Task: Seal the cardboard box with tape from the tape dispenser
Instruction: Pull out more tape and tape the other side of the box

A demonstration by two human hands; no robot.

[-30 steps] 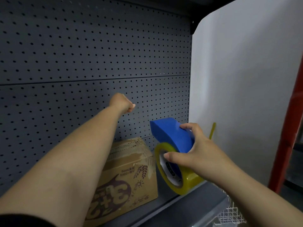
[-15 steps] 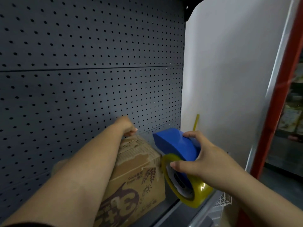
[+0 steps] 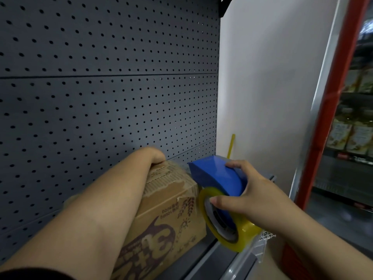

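Bare forearms; dark sleeve (image 3: pixel 30 274) on left arm.

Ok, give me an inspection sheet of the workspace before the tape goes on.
Surface: grey shelf, box standing on it.
Job's things: cardboard box with torn old tape on top; blue tape dispenser with yellowish roll, held beside the box, not touching its top.
Clutter: yellow strip against the white side panel.
Grippers: left hand at the box's far top edge; right hand gripping the dispenser.
Cables: nothing seen.
Surroundings: dark pegboard behind; red upright; blurred stocked shelves at right.
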